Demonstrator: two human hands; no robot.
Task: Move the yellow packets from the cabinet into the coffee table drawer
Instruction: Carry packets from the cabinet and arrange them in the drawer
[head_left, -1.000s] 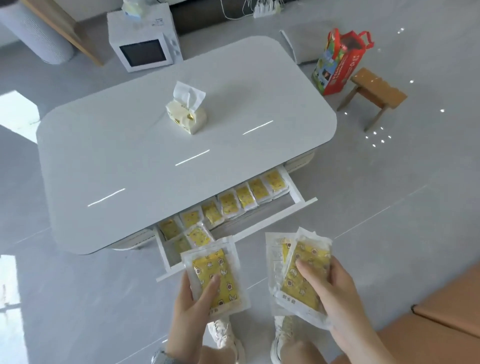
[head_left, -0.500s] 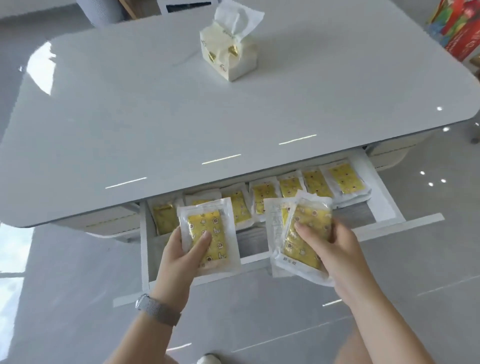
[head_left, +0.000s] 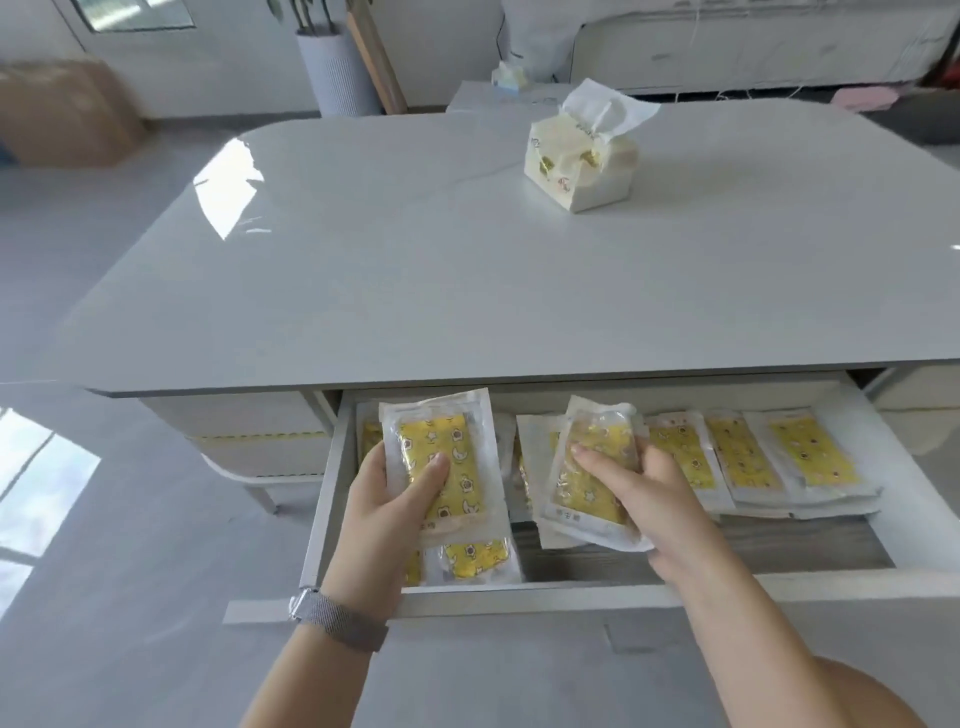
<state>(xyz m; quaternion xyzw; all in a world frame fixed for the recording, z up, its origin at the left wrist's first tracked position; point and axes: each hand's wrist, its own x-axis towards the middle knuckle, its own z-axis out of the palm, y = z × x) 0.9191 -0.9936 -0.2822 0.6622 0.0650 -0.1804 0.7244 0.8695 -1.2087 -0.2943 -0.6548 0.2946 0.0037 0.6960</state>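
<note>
Yellow packets (head_left: 748, 457) lay in a row along the back of the open coffee table drawer (head_left: 883, 525). Over its left end the left hand (head_left: 387, 512) gripped one yellow packet (head_left: 441, 462), thumb across its face — the right hand (head_left: 649, 499) clutched a small stack of packets (head_left: 582, 493) above the middle. On top sat a tissue pack (head_left: 579, 161).

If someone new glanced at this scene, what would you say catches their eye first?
Most likely the two hands over the open coffee table drawer: the left hand grips one yellow packet, and the right hand holds a small stack of yellow packets. Behind them, a row of yellow packets lines the drawer's back. On the glossy tabletop above sits a tissue pack.
</note>
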